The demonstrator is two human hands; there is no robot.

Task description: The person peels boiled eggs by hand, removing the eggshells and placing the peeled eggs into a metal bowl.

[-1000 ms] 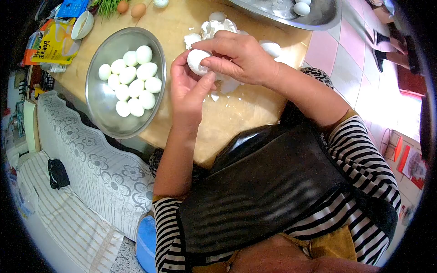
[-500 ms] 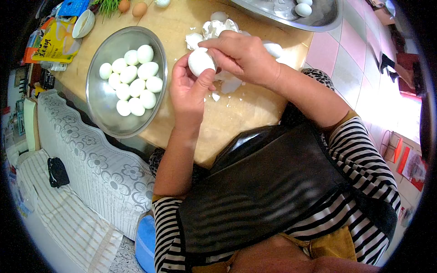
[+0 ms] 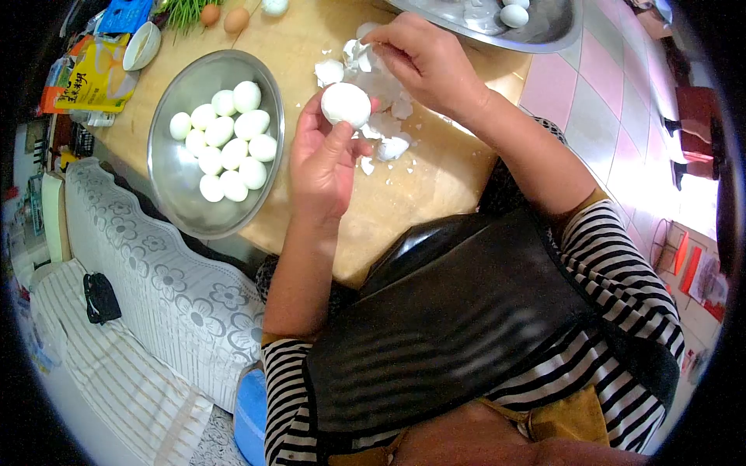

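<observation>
My left hand [image 3: 325,159] holds a white egg [image 3: 346,106] between thumb and fingers, above the wooden table [image 3: 420,182]. Up and to the right of it, my right hand [image 3: 423,62] is bent with thumb and fingertips together, over the broken eggshells [image 3: 385,101]; a whitish bit shows at its fingertips, too small to name. Left of my hands stands a steel bowl [image 3: 175,198] with several smooth white eggs [image 3: 233,154] inside. Small shell crumbs lie on the table below the egg.
A metal basin [image 3: 544,35] with white eggs stands at the table's far right. Brown eggs [image 3: 236,20], green stalks [image 3: 183,14], a small white bowl [image 3: 142,46] and a yellow packet [image 3: 97,74] are at the far left. A person's legs [image 3: 695,147] show at the right.
My right hand has left the egg and moved up and right, over the shells. The egg stays in my left hand. The person at the right has moved.
</observation>
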